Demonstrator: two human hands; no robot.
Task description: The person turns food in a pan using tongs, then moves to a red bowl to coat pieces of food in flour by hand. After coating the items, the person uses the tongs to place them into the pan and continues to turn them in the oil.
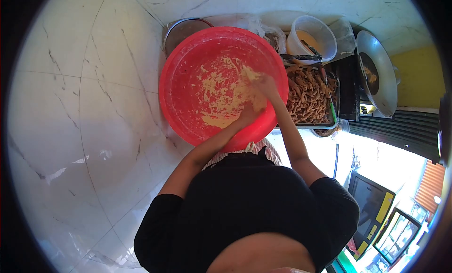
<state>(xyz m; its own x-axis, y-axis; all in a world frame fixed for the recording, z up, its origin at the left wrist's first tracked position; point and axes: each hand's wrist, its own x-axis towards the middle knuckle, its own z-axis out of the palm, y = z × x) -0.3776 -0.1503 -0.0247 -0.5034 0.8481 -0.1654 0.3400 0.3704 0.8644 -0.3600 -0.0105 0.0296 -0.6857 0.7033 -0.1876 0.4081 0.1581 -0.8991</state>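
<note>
A large red basin holds loose, crumbly yellow flour or batter mix. Both hands are inside it, toward the basin's right side. My left hand is low over the mix, its fingertips lost among the yellow coating. Just above and to the right of it is my right hand, blurred, with pale yellow material around its fingers. Whether either hand grips a piece cannot be made out.
Right of the basin is a tray of browned fried strips with green-handled tongs. Behind stand a white tub of pale liquid and a metal strainer. Farther right, a wok holds dark oil. White marbled tiles lie left.
</note>
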